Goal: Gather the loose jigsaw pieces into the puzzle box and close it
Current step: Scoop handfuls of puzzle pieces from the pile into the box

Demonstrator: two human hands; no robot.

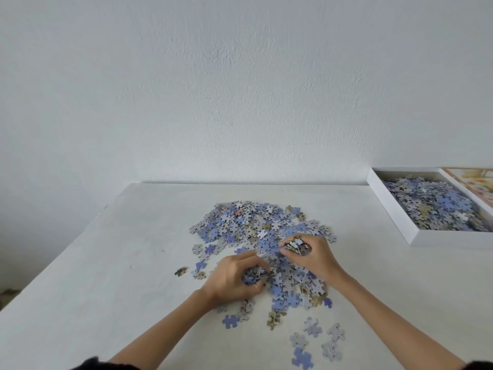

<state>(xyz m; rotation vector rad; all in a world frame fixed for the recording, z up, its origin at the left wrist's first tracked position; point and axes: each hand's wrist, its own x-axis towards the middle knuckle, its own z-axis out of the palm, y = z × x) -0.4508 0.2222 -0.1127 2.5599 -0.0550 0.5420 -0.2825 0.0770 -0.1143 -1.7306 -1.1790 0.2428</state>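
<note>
At frame centre, left hand (234,276) and right hand (306,252) each clutch jigsaw pieces (253,225) on the desk (120,263); next, probably carry them to the half-filled puzzle box (392,209), right.

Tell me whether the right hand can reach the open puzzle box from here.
Probably yes: the right hand, gripping pieces, has only bare table between it and the open puzzle box on its right.
</note>
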